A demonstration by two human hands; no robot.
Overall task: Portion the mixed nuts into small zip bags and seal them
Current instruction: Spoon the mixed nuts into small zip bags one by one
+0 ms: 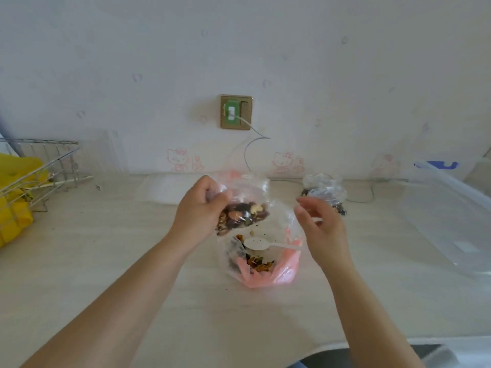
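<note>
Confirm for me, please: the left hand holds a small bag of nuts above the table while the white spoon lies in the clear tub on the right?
Not quite: the head view shows the white spoon lying in the big pink-and-clear nut bag, not the clear tub. The left hand does hold the small bag.

Left hand covers left side of small zip bag. Beyond it, wire rack cut by left edge. Right-hand grip indeterminate.
</note>
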